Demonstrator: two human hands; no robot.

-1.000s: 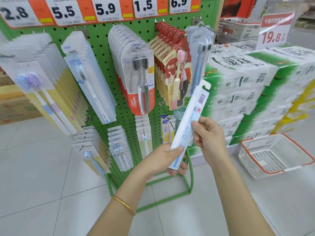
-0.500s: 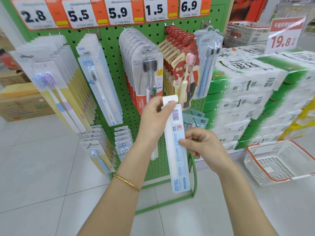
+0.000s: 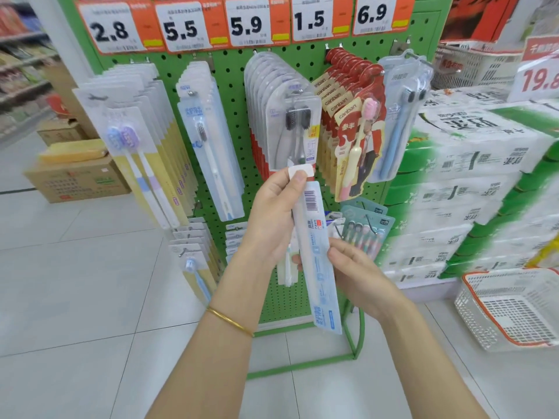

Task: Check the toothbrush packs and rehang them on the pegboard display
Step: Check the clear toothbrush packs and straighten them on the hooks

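Note:
I hold a long, narrow white-and-blue toothbrush pack (image 3: 317,255) nearly upright in front of the green pegboard (image 3: 236,95), its barcode side facing me. My left hand (image 3: 272,216) grips the upper part, thumb pressed on the white hang tab. Fingers of my right hand (image 3: 354,267) pinch the pack's right edge at mid-height. Rows of other toothbrush packs hang on pegs: yellow ones (image 3: 145,140) at left, a clear blue row (image 3: 211,137), a clear-and-red row (image 3: 287,116), red ones (image 3: 354,128), and blue ones (image 3: 402,116) at right.
Price signs (image 3: 248,22) run along the top of the board. Smaller packs (image 3: 193,252) hang low on it. Stacked tissue bales (image 3: 478,182) stand at the right with a white basket (image 3: 511,306) on the floor. Cardboard boxes (image 3: 78,176) sit at the left.
The pack swung from a slant to nearly upright. My left hand moved from its bottom end up to the hang tab; my right hand stayed at the middle. The view came closer to the board.

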